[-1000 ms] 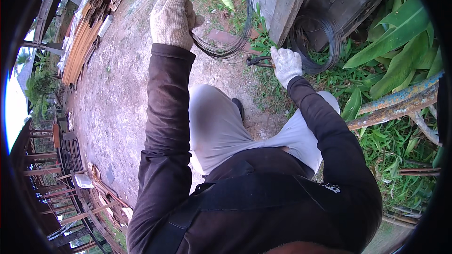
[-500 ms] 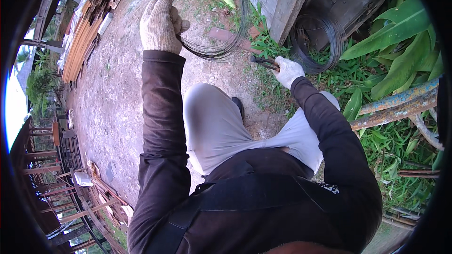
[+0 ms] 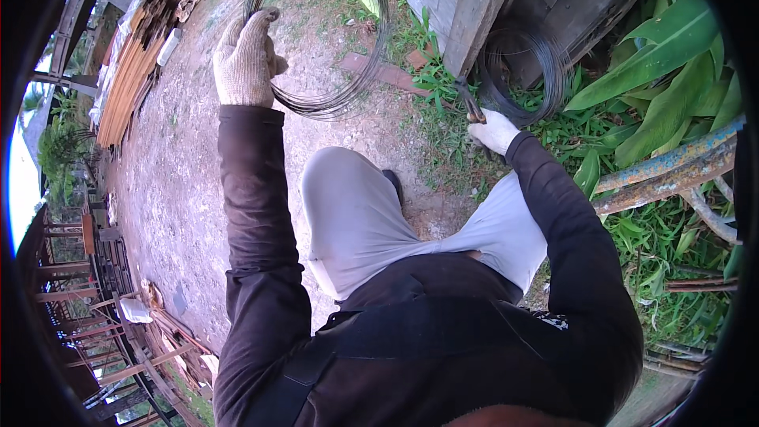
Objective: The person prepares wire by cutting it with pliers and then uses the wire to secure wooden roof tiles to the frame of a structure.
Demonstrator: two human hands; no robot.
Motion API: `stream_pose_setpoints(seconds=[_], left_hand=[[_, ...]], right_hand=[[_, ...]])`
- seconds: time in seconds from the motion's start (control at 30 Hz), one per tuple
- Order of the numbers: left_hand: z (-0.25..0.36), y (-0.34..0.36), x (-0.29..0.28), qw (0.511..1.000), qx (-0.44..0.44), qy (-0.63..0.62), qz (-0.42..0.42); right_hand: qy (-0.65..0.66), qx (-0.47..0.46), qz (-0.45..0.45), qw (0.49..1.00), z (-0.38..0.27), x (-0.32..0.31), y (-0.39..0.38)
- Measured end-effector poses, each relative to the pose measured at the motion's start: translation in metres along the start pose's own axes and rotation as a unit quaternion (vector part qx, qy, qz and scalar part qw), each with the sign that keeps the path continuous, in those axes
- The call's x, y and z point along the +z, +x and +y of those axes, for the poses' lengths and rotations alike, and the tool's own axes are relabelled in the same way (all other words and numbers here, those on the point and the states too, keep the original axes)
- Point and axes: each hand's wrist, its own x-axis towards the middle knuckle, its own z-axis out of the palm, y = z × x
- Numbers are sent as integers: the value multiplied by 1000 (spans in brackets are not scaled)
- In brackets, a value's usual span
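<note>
My left hand (image 3: 247, 63), in a pale knitted work glove, is closed on a large loose coil of dark thin wire (image 3: 320, 109). The coil hangs out to the right of the hand above the ground. My right hand (image 3: 496, 131), gloved as well, is wrapped round a dark pair of pliers (image 3: 468, 101), whose head points up and away. Just beyond the right hand, a second wire coil (image 3: 555, 83) leans against weathered wooden boards. Whether the pliers touch that coil I cannot tell.
Grey wooden boards (image 3: 484, 8) stand at the far right. Broad-leaved plants (image 3: 672, 71) and rusty bent pipes (image 3: 672, 174) line the right side. Stacked timber (image 3: 130, 83) lies at the far left. A flat brick-coloured piece (image 3: 379, 71) rests on the ground beneath the held coil.
My left hand has moved left and slightly down with the wire coil. My right hand has shifted a little right and down, and the pliers have swung from pointing left to pointing up.
</note>
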Motion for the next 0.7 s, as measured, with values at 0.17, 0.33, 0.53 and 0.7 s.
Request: stream_pose_setpoints(seconds=[0.17,0.33,0.53,0.7], left_hand=[[13,-5,-26,998,1,62,-32],[29,-16,-31,996,3,66,-54],[44,-30,-30,996,4,73,-49],[49,-32,-32,996,6,74,-50]], right_hand=[[-145,-42,-34,988,-65,-21,1],[-162,-89,9,983,-83,-27,37],[-140,-119,2,983,-98,-21,63],[-107,-144,23,984,-90,-16,74]])
